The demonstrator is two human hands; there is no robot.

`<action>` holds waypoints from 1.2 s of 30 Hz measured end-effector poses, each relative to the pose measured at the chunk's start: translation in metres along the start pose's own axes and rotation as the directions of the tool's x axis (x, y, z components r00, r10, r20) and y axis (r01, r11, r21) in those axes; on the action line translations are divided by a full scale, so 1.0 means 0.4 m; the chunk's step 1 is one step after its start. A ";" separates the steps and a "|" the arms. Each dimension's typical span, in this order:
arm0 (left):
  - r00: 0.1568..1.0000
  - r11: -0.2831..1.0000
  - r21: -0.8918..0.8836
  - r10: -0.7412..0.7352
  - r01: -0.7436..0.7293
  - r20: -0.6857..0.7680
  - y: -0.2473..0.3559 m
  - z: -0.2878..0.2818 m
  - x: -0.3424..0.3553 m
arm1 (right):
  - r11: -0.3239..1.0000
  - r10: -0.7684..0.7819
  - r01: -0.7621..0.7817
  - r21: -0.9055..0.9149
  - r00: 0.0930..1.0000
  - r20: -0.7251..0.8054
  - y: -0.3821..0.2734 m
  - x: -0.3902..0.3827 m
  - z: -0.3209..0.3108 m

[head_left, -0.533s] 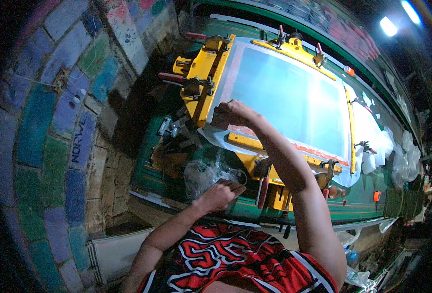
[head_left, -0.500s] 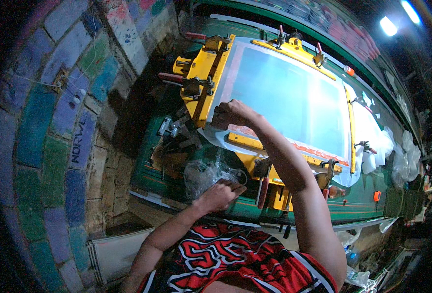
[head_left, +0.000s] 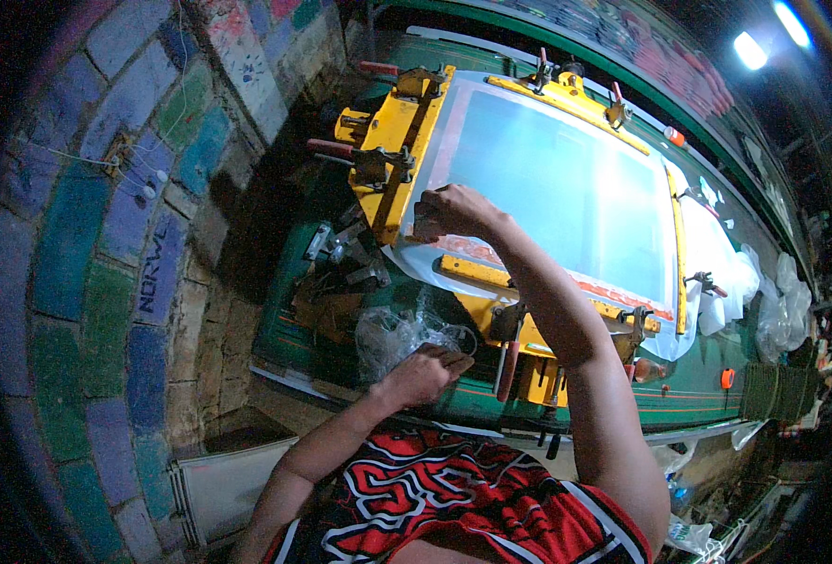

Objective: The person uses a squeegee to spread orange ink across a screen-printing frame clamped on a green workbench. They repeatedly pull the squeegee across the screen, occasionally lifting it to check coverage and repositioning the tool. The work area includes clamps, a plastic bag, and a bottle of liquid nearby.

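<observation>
A pale blue mesh screen (head_left: 547, 179) lies stretched flat among yellow metal clamping bars (head_left: 413, 160), with reddish-orange smears (head_left: 613, 293) along its near edge. My right hand (head_left: 455, 212) is at the screen's near left corner, beside the left yellow bar. Its fingers are curled down, and whatever they hold is hidden. My left hand (head_left: 419, 376) is closed near the table's front edge, in front of crumpled clear plastic (head_left: 392, 340). Shadow hides whether anything is inside its fingers.
Red-handled toggle clamps (head_left: 507, 368) stick out around the screen. Small metal parts (head_left: 341, 246) lie left on the green table (head_left: 688, 399). White plastic bags (head_left: 773, 296) and an orange tape measure (head_left: 727, 378) are at right. A painted brick wall (head_left: 106, 282) stands at left.
My right hand has shifted very slightly right at the screen's corner, its fingertips drawn up a little. My left hand stays in place.
</observation>
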State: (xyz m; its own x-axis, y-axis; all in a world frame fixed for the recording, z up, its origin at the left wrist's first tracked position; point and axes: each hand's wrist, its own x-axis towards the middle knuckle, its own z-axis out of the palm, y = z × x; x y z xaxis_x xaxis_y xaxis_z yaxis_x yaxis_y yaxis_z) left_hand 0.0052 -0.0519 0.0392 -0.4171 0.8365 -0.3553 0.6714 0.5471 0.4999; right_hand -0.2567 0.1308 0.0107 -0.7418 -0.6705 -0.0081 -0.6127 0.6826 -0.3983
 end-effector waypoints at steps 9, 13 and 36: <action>0.978 0.996 -0.011 0.085 -0.089 -0.193 -0.015 0.038 0.005 | 0.992 0.048 -0.046 0.116 0.999 -0.015 -0.032 -0.007 0.006; 1.000 0.999 0.031 0.027 -0.027 -0.001 -0.002 -0.005 -0.002 | 0.988 0.007 0.000 0.152 0.999 -0.047 0.011 -0.003 0.020; 0.985 0.997 0.046 0.065 -0.058 -0.162 -0.029 0.053 0.003 | 0.996 -0.037 0.042 0.078 0.998 -0.055 0.004 -0.035 0.007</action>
State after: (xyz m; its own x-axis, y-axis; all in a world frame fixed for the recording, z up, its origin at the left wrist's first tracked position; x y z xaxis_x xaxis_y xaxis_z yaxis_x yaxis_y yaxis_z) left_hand 0.0098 -0.0580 0.0163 -0.4661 0.8641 -0.1897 0.7220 0.4955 0.4830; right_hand -0.2464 0.1405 0.0078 -0.7325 -0.6783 0.0576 -0.6198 0.6295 -0.4686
